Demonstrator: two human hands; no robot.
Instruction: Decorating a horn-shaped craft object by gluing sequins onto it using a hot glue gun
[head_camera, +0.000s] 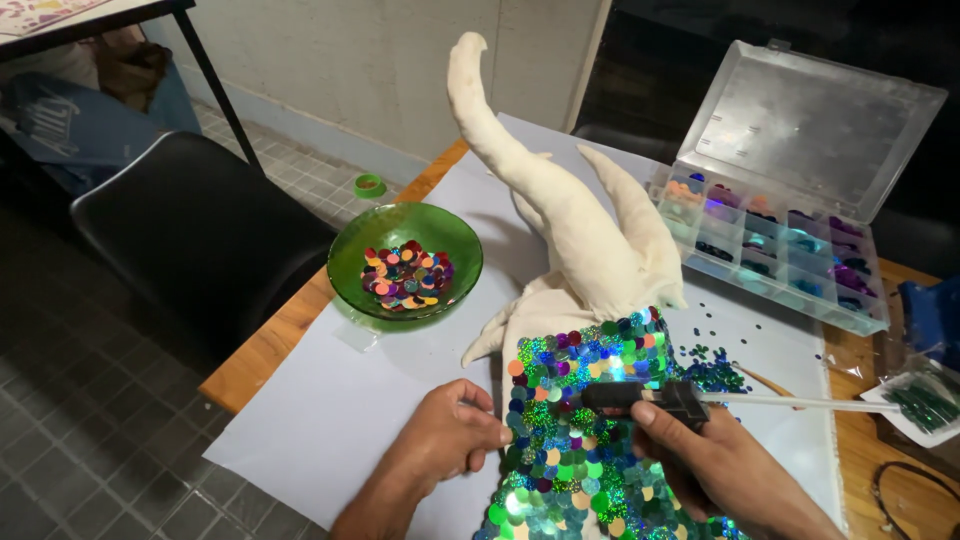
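A cream stuffed fabric figure lies on white paper, its tail part curving up toward the wall. Its lower body is covered with shiny multicoloured sequins. My right hand grips a black glue gun, nozzle pointing left onto the sequins, a white glue stick trailing out to the right. My left hand rests on the paper with fingertips pressed against the left edge of the sequined patch. A green glass bowl holding loose coloured sequins stands to the upper left.
A clear plastic compartment box with sorted sequins stands open at the right. Loose sequins lie scattered on the white paper sheet. A black chair stands left of the wooden table. A small bag of green pieces lies at far right.
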